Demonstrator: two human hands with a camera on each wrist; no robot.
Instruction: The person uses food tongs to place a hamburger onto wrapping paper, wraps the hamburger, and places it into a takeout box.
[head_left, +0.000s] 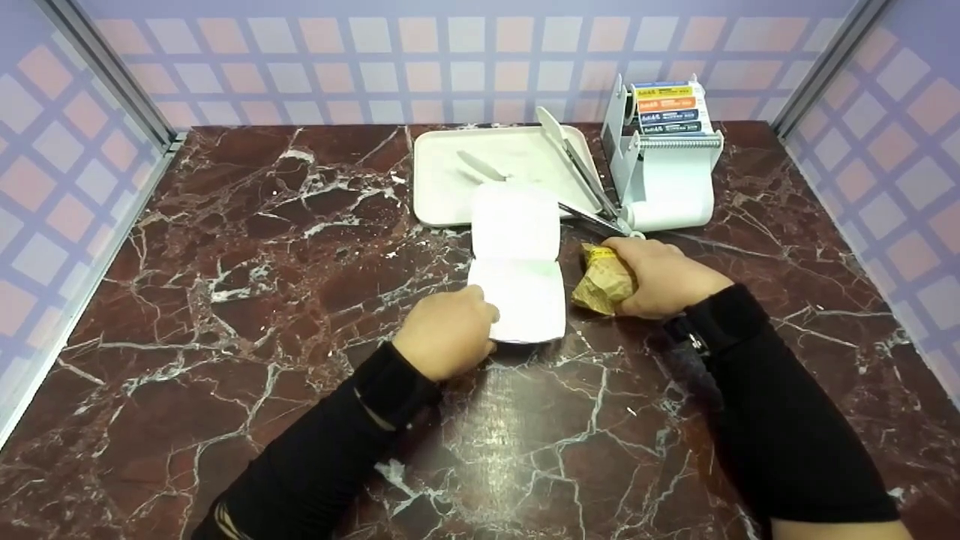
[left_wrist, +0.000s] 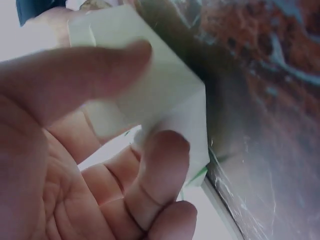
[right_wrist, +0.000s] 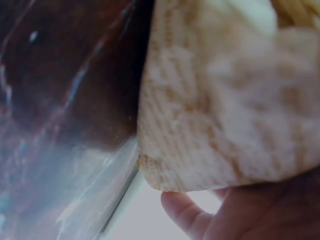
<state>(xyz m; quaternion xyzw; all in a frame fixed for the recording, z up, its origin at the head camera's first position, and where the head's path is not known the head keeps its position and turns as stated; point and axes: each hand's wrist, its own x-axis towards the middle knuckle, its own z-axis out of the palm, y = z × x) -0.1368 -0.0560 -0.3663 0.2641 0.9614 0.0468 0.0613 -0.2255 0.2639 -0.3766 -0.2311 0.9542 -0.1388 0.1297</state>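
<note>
A white hinged takeaway box (head_left: pixel 517 300) lies unfolded on the marble-patterned table, its lid half laid back toward the tray. My left hand (head_left: pixel 448 330) grips the box's near left side. In the left wrist view the thumb lies across the box wall (left_wrist: pixel 170 80) and the other fingers curl at it. Just right of the box, my right hand (head_left: pixel 667 277) holds a bundle wrapped in brown printed paper (head_left: pixel 602 281). Up close in the right wrist view, the printed wrapper (right_wrist: pixel 200 125) has lines of small brown lettering; its contents are hidden.
Behind the box stands a cream tray (head_left: pixel 442 195) with a knife (head_left: pixel 480 163) on it. Tongs (head_left: pixel 577 165) with a pale tip spread over the tray's right edge. A label dispenser (head_left: pixel 667 112) with a white roll stands at back right. Patterned walls enclose the table.
</note>
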